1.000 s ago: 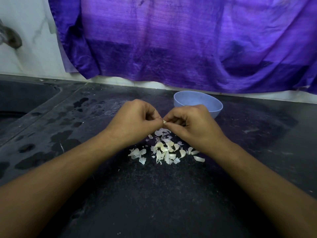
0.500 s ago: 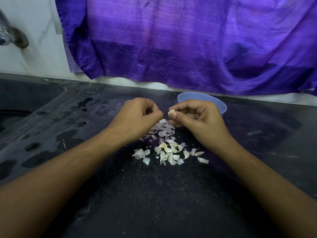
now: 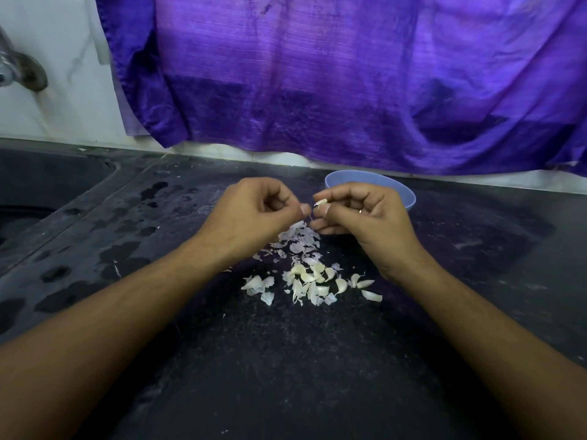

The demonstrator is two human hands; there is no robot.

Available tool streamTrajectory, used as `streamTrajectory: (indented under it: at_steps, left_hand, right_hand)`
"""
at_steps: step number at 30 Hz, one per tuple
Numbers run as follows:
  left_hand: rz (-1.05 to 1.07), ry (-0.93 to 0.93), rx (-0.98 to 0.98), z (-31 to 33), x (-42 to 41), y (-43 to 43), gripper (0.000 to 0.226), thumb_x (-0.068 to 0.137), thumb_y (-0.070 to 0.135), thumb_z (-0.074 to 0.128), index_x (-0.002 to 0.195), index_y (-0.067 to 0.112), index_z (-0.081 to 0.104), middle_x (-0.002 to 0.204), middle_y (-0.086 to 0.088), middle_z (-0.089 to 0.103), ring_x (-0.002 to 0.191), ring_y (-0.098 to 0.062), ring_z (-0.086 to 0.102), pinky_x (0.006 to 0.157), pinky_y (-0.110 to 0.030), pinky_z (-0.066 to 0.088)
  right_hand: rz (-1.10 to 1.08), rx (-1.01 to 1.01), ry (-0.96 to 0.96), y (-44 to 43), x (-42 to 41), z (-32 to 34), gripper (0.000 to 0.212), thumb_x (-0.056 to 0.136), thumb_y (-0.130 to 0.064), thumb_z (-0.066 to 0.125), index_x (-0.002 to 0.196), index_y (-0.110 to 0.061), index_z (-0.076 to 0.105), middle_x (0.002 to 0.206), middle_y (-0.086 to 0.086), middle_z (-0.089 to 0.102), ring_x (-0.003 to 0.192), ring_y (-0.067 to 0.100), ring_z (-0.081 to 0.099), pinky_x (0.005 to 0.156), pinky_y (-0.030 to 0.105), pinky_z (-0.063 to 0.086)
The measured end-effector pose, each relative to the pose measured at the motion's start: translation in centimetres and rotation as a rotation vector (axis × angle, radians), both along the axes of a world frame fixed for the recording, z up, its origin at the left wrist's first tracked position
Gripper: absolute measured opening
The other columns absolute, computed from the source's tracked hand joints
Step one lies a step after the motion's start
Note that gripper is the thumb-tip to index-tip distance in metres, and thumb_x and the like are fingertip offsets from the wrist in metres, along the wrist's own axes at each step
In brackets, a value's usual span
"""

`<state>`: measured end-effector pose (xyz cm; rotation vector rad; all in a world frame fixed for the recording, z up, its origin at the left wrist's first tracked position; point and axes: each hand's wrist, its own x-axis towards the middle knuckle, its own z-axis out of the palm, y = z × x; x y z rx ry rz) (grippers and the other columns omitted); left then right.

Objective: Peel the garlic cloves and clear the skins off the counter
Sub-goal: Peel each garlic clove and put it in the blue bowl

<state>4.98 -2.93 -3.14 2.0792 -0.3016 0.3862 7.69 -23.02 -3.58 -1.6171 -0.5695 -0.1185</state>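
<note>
Over counter (image 3: 286,376), left hand (image 3: 254,214) now off clove (image 3: 320,202)

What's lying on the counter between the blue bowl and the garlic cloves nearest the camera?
In the head view, loose papery skins lie scattered on the counter between the bowl and the cloves.

A home kitchen: dark stone counter (image 3: 286,376), sink (image 3: 41,185), wall tap (image 3: 23,69).

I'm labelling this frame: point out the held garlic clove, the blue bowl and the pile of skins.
garlic clove (image 3: 320,203), head view, its pale exposed tip.
blue bowl (image 3: 371,176), head view, inner back wall.
pile of skins (image 3: 300,239), head view, middle of the heap.
</note>
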Motion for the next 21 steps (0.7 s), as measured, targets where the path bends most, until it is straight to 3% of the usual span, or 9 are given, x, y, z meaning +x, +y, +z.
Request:
streamTrajectory:
  at_steps: [2, 4, 8, 12, 15, 18, 21]
  left_hand:
    - [-0.049, 0.008, -0.034, 0.1, -0.28, -0.23, 0.037, 0.076, 0.059, 0.081, 0.089, 0.025, 0.077, 0.079, 0.004, 0.077, 0.073, -0.018, 0.072, 0.074, -0.044, 0.063]
    - [-0.058, -0.004, -0.037, 0.11, -0.26, -0.35, 0.026, 0.081, 0.049, 0.081, 0.091, 0.024, 0.079, 0.079, 0.003, 0.077, 0.076, -0.021, 0.074, 0.075, -0.047, 0.064]
    - [-0.075, -0.026, -0.031, -0.01, 0.06, -0.1, 0.009, 0.09, 0.034, 0.078, 0.089, 0.024, 0.08, 0.08, -0.001, 0.077, 0.077, -0.023, 0.074, 0.073, -0.051, 0.064]
    - [-0.044, -0.103, 0.065, -0.18, 0.03, -0.28, 0.01, 0.092, 0.032, 0.076, 0.084, 0.026, 0.077, 0.074, 0.009, 0.075, 0.063, -0.007, 0.069, 0.062, -0.028, 0.058]
    - [-0.031, -0.114, 0.088, -0.26, -0.05, -0.4, 0.012, 0.093, 0.031, 0.075, 0.082, 0.025, 0.075, 0.071, 0.012, 0.073, 0.058, 0.001, 0.064, 0.058, -0.017, 0.048]
    - [-0.032, -0.094, 0.065, -0.28, 0.08, -0.33, 0.013, 0.092, 0.032, 0.074, 0.082, 0.025, 0.075, 0.072, 0.009, 0.073, 0.06, -0.003, 0.064, 0.063, -0.03, 0.059]
    - [0.009, -0.093, 0.036, -0.22, 0.33, 0.06, 0.014, 0.093, 0.029, 0.071, 0.081, 0.023, 0.074, 0.073, 0.003, 0.073, 0.068, -0.017, 0.07, 0.07, -0.049, 0.062]
  right_hand:
    - [0.02, -0.022, -0.009, 0.1, -0.12, -0.05, 0.015, 0.091, -0.002, 0.071, 0.106, -0.003, 0.074, 0.089, 0.019, 0.077, 0.083, 0.031, 0.077, 0.082, 0.042, 0.063]
    - [0.037, -0.057, -0.031, 0.14, -0.29, -0.04, 0.02, 0.088, -0.008, 0.075, 0.107, -0.003, 0.074, 0.088, 0.017, 0.078, 0.083, 0.032, 0.077, 0.082, 0.042, 0.063]
    - [0.061, -0.095, -0.046, 0.0, -0.22, -0.08, 0.019, 0.093, 0.004, 0.07, 0.111, 0.0, 0.067, 0.087, 0.021, 0.076, 0.081, 0.032, 0.078, 0.076, 0.035, 0.064]
    - [0.082, -0.094, -0.021, 0.17, -0.27, -0.11, 0.013, 0.092, 0.005, 0.07, 0.104, 0.002, 0.065, 0.085, 0.022, 0.074, 0.078, 0.034, 0.077, 0.078, 0.043, 0.063]
    - [0.103, -0.081, 0.002, 0.25, -0.41, 0.01, 0.016, 0.089, 0.005, 0.073, 0.104, 0.003, 0.067, 0.085, 0.022, 0.075, 0.076, 0.032, 0.076, 0.075, 0.04, 0.063]
    - [0.111, -0.059, 0.023, 0.22, -0.43, 0.03, 0.017, 0.088, 0.003, 0.074, 0.104, 0.002, 0.069, 0.086, 0.021, 0.076, 0.076, 0.03, 0.076, 0.075, 0.039, 0.063]
    - [0.122, -0.02, 0.072, 0.18, -0.49, 0.1, 0.016, 0.092, 0.004, 0.069, 0.108, 0.003, 0.071, 0.09, 0.022, 0.076, 0.077, 0.028, 0.076, 0.076, 0.036, 0.064]
